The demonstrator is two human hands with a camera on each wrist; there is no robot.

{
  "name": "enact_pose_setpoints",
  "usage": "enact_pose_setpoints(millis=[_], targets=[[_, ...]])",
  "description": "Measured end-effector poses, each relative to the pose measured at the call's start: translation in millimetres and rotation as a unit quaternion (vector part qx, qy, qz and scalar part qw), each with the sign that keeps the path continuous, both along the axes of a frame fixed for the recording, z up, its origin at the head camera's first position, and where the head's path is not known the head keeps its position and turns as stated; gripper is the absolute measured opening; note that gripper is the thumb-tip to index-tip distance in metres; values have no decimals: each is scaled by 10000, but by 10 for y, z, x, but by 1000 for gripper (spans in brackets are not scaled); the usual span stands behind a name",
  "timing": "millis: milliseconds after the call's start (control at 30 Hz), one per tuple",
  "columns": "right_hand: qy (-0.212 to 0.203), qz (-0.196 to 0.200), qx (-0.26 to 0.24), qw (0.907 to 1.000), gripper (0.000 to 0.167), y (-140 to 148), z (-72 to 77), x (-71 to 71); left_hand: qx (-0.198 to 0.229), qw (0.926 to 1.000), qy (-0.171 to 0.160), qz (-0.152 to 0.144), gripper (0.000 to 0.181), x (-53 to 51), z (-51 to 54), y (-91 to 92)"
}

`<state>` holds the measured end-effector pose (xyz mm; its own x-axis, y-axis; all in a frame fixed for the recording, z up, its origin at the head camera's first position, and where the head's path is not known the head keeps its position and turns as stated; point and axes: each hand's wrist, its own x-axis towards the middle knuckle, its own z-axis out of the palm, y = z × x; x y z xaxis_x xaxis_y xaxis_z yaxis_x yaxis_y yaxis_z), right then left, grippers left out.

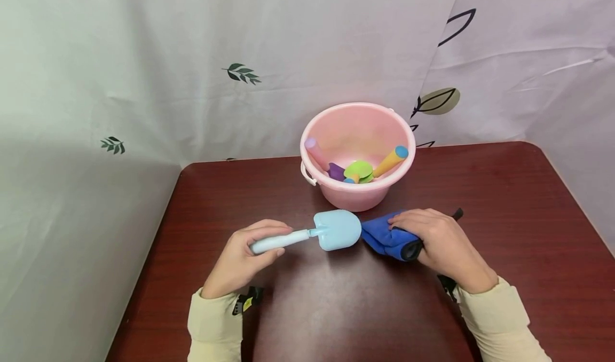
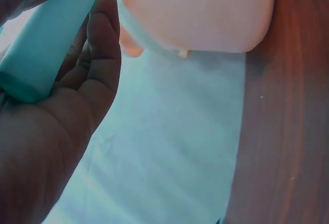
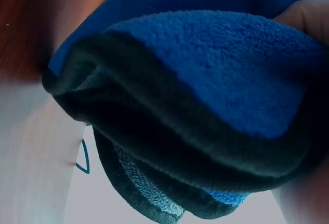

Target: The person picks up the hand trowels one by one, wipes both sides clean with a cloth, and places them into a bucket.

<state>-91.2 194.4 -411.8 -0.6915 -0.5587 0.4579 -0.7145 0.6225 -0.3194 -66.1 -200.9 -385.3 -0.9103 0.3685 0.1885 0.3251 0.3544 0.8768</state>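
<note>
In the head view my left hand (image 1: 247, 252) grips the handle of a light blue toy shovel (image 1: 339, 229), whose blade points right toward the middle. The left wrist view shows the thumb and fingers curled round that pale handle (image 2: 54, 39). My right hand (image 1: 444, 242) holds a bunched blue cloth (image 1: 388, 238) with dark edging, close to the tip of the shovel blade; whether they touch I cannot tell. Close up in the right wrist view, the folded cloth (image 3: 221, 70) covers most of the hand.
Behind the shovel stands a pink bucket (image 1: 357, 191) with a white handle, holding several colourful toy tools, among them one with a yellow handle (image 1: 388, 162). A dark red wooden table (image 1: 509, 202) lies underneath. Pale patterned fabric (image 1: 288, 41) hangs along the back and sides.
</note>
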Motion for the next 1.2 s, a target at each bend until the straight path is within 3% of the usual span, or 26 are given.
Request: enact_pose_setpoints(millis=[200, 433, 600, 900, 1067, 1200], targets=[[-17, -20, 28, 10000, 37, -2, -6, -7, 55, 9999, 90, -20, 40, 5, 114, -82], [-52, -157, 14, 9999, 40, -16, 17, -6, 129, 9976, 680, -53, 48, -1, 315, -135], [-4, -260, -57, 9996, 42, 2, 55, 5, 250, 9934, 1118, -8, 47, -58, 477, -159], [89, -638, -70, 9979, 32, 156, 155, 8, 49, 9883, 1522, -25, 45, -286, 790, -99], [21, -971, 128, 9952, 38, 302, 256, 10, -122, 9875, 1566, 105, 43, -450, 926, -23], [-283, -1270, 292, 9911, 47, 437, 340, 11, -437, 9861, 1585, 252, 41, -597, 1000, 45]])
